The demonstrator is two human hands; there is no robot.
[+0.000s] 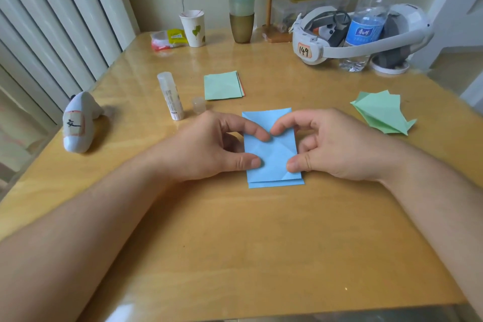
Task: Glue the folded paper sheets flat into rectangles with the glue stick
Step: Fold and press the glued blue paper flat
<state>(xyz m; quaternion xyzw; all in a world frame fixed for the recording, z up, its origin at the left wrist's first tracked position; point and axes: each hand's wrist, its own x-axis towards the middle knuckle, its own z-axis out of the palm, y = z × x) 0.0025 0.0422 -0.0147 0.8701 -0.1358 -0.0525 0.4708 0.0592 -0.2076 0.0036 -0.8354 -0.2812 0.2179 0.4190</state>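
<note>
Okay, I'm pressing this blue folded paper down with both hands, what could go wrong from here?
1. The blue folded paper shows its lower layer sticking out at the near edge, so it may set as an uneven rectangle.
2. The glue stick stands uncapped, its cap beside it; it could dry out, or be tipped by your left hand.
3. Your right hand presses only with fingertips, like the left, so the corners might lift.

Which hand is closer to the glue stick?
Left. The left hand presses the blue paper just right of the glue stick; the right hand presses the paper's far side, farther away.
</note>
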